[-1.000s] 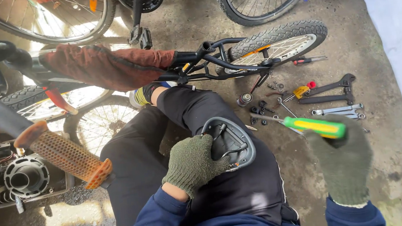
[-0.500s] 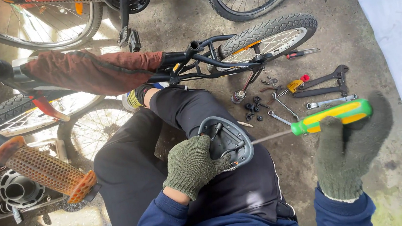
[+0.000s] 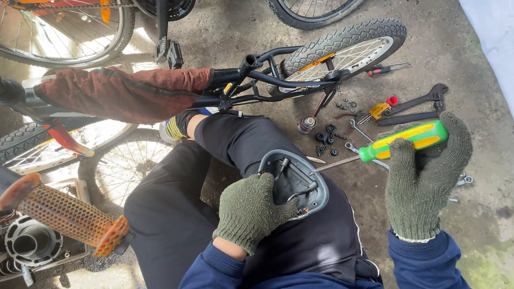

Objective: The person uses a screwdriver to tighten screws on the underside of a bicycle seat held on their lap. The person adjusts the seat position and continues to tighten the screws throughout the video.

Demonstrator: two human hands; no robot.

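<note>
Head view, reading from the left: an orange ribbed handlebar grip (image 3: 68, 215) juts in beside my left thigh, and a small black bicycle frame (image 3: 264, 82) with a brown cloth (image 3: 116, 95) draped over its bar lies across the ground ahead of my knees.

My left hand (image 3: 249, 210), in a dark green knit glove, has its fingers wrapped shut around the near edge of an upturned bicycle saddle (image 3: 294, 181), which rests underside-up on my right thigh. I can see the grey shell and the black rail hardware inside it.

Further right, my right hand (image 3: 424, 176), also gloved, is closed around the green and yellow handle of a screwdriver (image 3: 402, 140). Its shaft runs left and slightly down, with the tip at the saddle's right rim; whether it is seated in a fastener I cannot tell.

To do this well, I would press the saddle firmly into the thigh so it cannot rock, and bring the handle round until the shaft is square to whatever it engages. A slanted blade is likely to slip towards my left fingers.

Beyond the screwdriver, black nuts and washers (image 3: 326, 139), spanners (image 3: 414, 103) and a small yellow tool (image 3: 379, 110) lie scattered on the concrete floor (image 3: 499, 216), near the rear wheel (image 3: 347, 46).
</note>
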